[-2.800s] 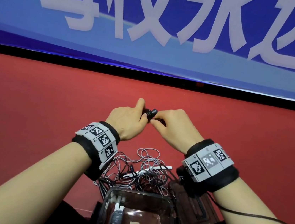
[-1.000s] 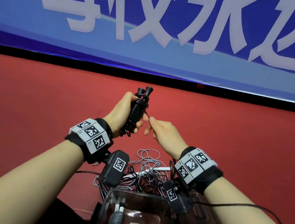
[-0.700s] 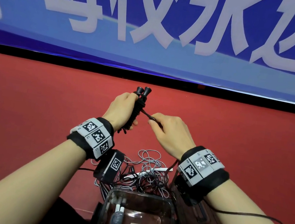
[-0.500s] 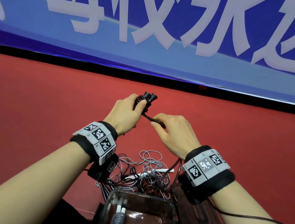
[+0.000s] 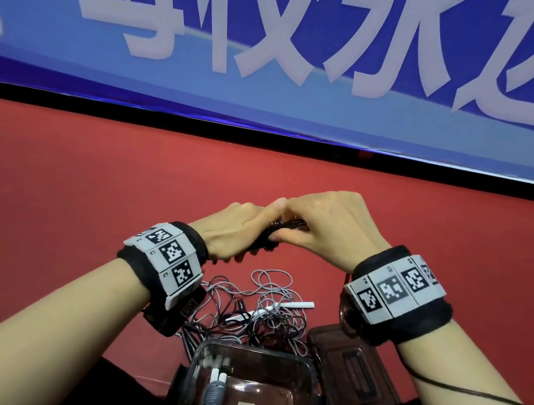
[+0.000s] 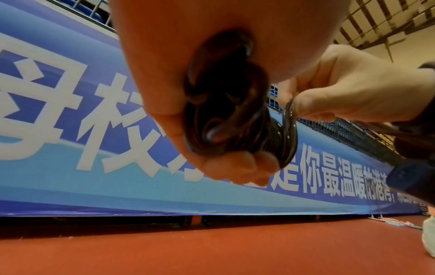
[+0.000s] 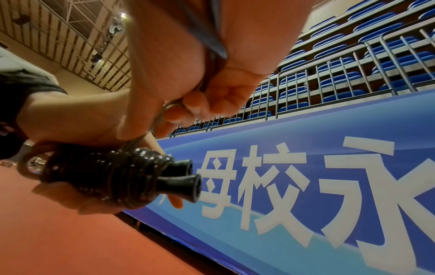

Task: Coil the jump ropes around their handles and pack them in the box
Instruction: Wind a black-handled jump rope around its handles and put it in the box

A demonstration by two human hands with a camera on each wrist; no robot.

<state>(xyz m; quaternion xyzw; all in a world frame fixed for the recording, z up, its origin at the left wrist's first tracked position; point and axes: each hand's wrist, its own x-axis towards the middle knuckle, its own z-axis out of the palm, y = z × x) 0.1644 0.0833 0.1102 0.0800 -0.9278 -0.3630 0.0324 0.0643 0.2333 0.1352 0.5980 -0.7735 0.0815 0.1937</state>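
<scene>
Progress was partway: left hand (image 5: 238,229) gripped the black jump rope (image 7: 117,174), nearly all coiled on its paired handles; right hand (image 5: 326,229) pinched the last loop. One coiled rope sat in the box (image 5: 309,369); tangled ropes (image 5: 266,306) still lay on the floor. Versus earlier, the bundle was lower, hands pressed together.

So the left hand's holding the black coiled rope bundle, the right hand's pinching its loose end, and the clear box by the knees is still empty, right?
Not empty. The head view shows the clear box already holding a coiled grey rope with white handles. The rest stands: the left hand grips the black coiled rope bundle, and the right hand pinches its loose end.
</scene>
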